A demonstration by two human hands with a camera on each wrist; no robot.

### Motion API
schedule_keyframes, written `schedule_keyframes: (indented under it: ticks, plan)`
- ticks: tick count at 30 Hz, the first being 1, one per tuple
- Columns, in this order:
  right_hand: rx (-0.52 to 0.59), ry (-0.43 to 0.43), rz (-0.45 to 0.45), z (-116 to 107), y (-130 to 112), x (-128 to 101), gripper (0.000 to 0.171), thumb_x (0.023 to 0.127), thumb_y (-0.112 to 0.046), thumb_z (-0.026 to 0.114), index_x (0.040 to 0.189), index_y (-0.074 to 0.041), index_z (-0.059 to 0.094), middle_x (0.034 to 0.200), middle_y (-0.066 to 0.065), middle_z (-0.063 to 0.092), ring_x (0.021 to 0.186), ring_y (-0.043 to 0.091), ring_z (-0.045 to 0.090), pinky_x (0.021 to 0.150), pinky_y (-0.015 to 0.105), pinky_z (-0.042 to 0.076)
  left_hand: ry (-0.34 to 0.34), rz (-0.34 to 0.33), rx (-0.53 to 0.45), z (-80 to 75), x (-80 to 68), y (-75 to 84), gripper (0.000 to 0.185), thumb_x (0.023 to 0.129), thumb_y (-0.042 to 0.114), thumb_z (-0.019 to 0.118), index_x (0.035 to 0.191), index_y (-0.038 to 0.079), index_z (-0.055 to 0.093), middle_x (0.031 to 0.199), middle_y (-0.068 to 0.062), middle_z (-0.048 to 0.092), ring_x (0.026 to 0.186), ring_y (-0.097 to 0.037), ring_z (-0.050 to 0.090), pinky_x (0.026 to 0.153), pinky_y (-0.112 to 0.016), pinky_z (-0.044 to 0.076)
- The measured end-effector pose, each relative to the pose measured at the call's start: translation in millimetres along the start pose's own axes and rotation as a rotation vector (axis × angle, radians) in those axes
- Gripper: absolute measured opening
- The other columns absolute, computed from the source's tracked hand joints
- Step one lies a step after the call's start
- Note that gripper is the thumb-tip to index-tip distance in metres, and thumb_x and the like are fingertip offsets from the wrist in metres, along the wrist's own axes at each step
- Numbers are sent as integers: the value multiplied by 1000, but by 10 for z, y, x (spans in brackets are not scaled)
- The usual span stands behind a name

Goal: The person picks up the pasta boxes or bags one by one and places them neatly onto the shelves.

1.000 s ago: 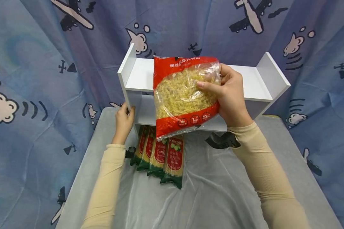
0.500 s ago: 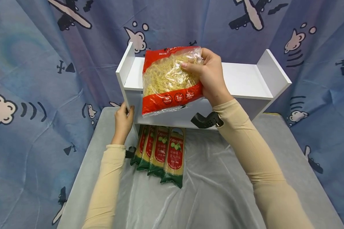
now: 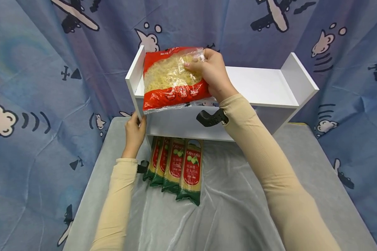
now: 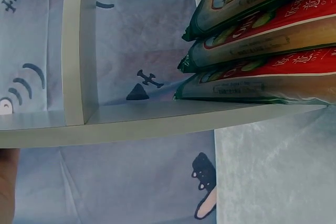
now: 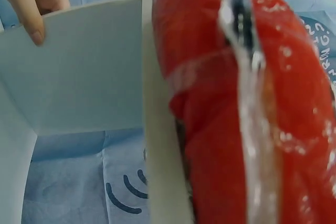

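My right hand (image 3: 215, 73) pinches the right edge of a clear and red bag of pasta (image 3: 169, 78), thumb on the front, fingers hidden behind it. The bag tilts over the left part of the white shelf's (image 3: 260, 85) top level, close to the left side panel. In the right wrist view the red bag (image 5: 210, 119) fills the right half, beside the shelf board's edge. My left hand (image 3: 134, 134) grips the left side panel lower down, with fingers outside and thumb at its front edge. Only a sliver of the left hand (image 4: 7, 187) shows in the left wrist view.
Several long spaghetti packs (image 3: 191, 170) with red labels and green ends lean in a row below the shelf's lower board, at the left. A grey cloth (image 3: 232, 209) covers the table. A blue patterned curtain (image 3: 188, 24) hangs behind the shelf.
My right hand has carried the pasta bag left and away from me, from in front of the shelf to over its top left part. My left hand keeps its grip on the panel.
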State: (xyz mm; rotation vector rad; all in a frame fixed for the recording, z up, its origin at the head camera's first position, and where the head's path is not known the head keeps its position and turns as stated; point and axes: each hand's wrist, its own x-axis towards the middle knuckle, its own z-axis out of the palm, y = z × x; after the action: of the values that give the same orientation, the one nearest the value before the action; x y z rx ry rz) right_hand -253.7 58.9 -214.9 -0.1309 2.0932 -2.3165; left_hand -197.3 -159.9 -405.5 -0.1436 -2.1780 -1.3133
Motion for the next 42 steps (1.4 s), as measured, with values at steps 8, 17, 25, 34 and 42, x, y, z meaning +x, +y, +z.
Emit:
schedule_keyframes:
  ticks: [8, 17, 25, 34, 42]
  plan:
    - [-88, 13, 19, 39, 1, 84, 22, 78, 4, 70, 92, -3, 54, 89, 6, 57, 70, 14, 57, 65, 25, 50, -11, -17, -21, 0, 3, 25, 18, 93, -1, 53, 105, -13, 59, 96, -31, 64, 98, -42, 62, 80, -52, 52]
    - [-338, -57, 82, -76, -13, 81, 37, 79, -10, 73, 109, -2, 53, 94, 3, 57, 76, 13, 55, 71, 24, 48, -11, -16, -10, -4, -1, 24, 19, 94, -1, 53, 108, -12, 59, 99, -31, 64, 100, -42, 61, 83, -52, 51]
    - [-302, -91, 143, -175, -20, 30, 30, 82, -17, 72, 101, -4, 53, 95, 5, 55, 75, 14, 58, 68, 23, 52, -16, -10, -17, -2, 1, 14, 16, 94, -1, 53, 104, -11, 59, 92, -30, 64, 95, -41, 63, 77, -52, 52]
    - [-202, -95, 43, -365, 20, -148, 30, 85, -13, 69, 107, 1, 55, 98, 8, 57, 92, 20, 56, 90, 36, 50, -19, -8, -2, 3, 2, 12, 17, 94, 1, 53, 104, -11, 59, 92, -29, 64, 93, -41, 64, 74, -52, 51]
    - [-294, -91, -109, -482, 108, -348, 41, 85, -8, 67, 123, 4, 55, 107, 14, 62, 94, 20, 59, 87, 27, 49, -20, -5, -20, -11, -1, 8, 20, 93, -1, 53, 109, -12, 59, 100, -30, 64, 98, -41, 62, 81, -51, 51]
